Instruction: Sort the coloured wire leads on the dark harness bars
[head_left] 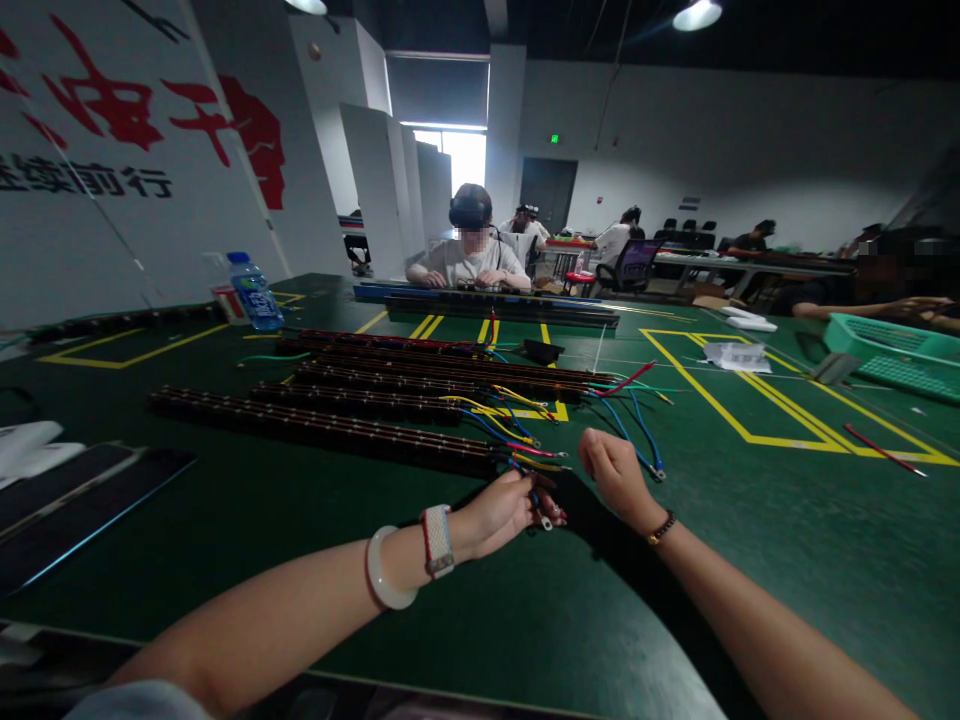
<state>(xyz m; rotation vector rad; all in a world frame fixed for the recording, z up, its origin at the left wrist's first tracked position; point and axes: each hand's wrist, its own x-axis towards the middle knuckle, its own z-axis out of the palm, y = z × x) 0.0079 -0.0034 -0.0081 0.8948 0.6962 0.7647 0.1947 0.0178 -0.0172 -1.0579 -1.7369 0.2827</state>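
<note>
My left hand (504, 515), with a watch and a pale bangle on the wrist, is closed around a blue wire (535, 497) whose metal ring terminal (547, 522) sticks out past the fingers. That wire comes from the near end of a long dark strip (337, 430) with copper-coloured lines. Yellow and red wires with ring lugs leave the same end just above the hand. My right hand (619, 480) is raised to the right of these wire ends, its fingers curled in. Whatever it may hold is hidden.
Several similar strips (420, 375) lie behind on the green table (750, 560). A blue bottle (259, 295) stands back left, and phone-like slabs (97, 500) lie at left. A loose red wire (885, 448) and a green basket (892, 355) are at right. A co-worker (469, 260) sits opposite.
</note>
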